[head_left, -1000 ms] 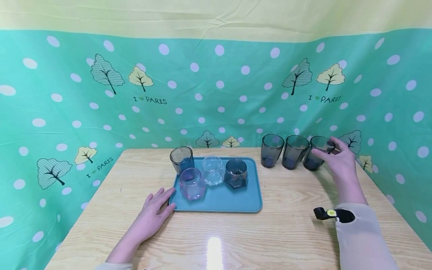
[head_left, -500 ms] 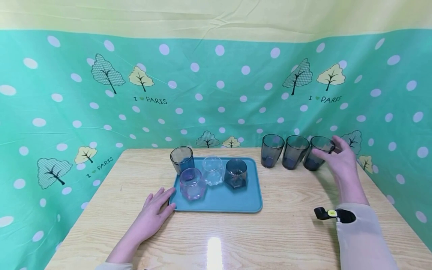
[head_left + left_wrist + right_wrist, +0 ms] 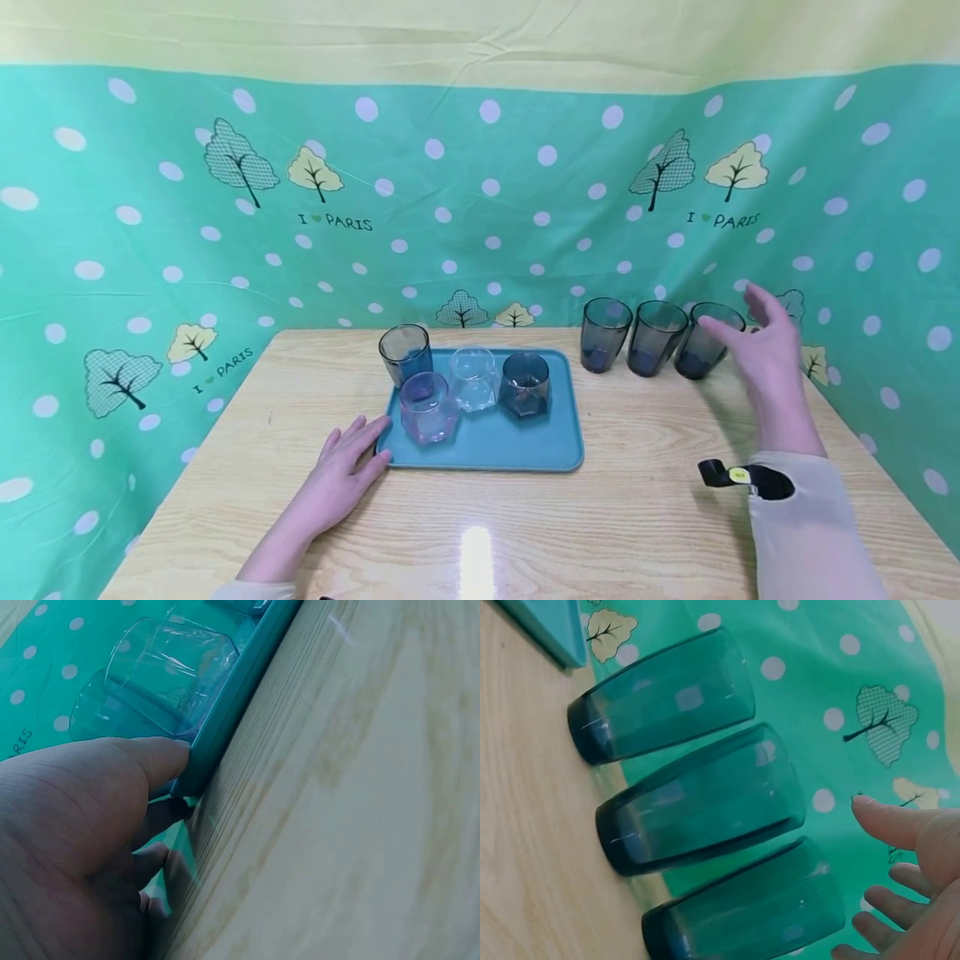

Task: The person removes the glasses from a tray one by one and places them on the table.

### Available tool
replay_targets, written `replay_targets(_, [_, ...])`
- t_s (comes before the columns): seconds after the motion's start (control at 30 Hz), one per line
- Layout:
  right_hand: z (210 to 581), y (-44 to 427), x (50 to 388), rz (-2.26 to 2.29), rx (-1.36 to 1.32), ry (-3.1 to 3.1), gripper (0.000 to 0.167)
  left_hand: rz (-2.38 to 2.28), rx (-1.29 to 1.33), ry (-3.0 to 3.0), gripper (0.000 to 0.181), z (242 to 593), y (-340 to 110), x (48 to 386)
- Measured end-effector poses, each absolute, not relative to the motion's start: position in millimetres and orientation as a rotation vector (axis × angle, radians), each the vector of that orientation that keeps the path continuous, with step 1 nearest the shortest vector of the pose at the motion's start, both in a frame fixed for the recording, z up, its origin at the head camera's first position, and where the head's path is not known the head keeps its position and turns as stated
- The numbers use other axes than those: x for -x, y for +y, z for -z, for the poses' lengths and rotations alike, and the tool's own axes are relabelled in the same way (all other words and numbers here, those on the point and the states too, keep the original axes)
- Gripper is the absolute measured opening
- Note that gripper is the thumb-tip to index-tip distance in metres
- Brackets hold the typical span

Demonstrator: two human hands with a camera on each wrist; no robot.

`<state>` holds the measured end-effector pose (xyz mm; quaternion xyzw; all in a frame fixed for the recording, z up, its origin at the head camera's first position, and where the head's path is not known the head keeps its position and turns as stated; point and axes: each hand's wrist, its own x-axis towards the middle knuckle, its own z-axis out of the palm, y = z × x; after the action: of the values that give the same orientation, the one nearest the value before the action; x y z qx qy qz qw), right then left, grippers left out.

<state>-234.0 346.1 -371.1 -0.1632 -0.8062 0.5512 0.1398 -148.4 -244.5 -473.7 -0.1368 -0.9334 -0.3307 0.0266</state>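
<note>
Three tall grey drinking glasses stand upright in a row at the back right: the left one (image 3: 603,337), the middle one (image 3: 654,342) and the right one (image 3: 696,354). My right hand (image 3: 768,354) hovers just right of the row. Its thumb and fingers are spread apart, and in the right wrist view the hand (image 3: 922,885) is clear of the glasses. On the left, my left hand (image 3: 341,479) rests with extended fingers against the near-left corner of a blue tray (image 3: 495,454). The left wrist view has its thumb (image 3: 161,759) touching the tray rim (image 3: 217,746).
The tray bears a tall grey glass (image 3: 405,358), a pinkish faceted glass (image 3: 429,412), a clear one (image 3: 474,383) and a dark one (image 3: 525,387). A patterned green cloth (image 3: 480,208) hangs behind and beside the wooden table (image 3: 600,533).
My right hand has come off the rim of the right glass, moving up and right with its fingers spreading. That glass stays in place. My left hand and the tray hold still.
</note>
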Motion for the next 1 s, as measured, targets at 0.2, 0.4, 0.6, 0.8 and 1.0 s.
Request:
replay_targets(0.2, [359,337,229,-1.551,0.432,-2.342,0.104,1.028,0.426,-2.875,0.054,472,-244,147])
replay_targets(0.4, [348,321,225,-1.531,0.385,-2.362,0.102,1.036,0.428,-2.865,0.054,470,-244,146])
replay_targets(0.6, [337,299,227,-1.490,0.274,-2.377,0.100,1.029,0.435,-2.857,0.054,471,-243,146])
replay_targets(0.8, [328,266,228,-1.531,0.150,-2.365,0.098,1.038,0.439,-2.845,0.054,473,-243,146])
replay_targets(1.0, [319,227,231,-1.540,0.019,-2.376,0.098,1.037,0.446,-2.840,0.054,474,-244,146])
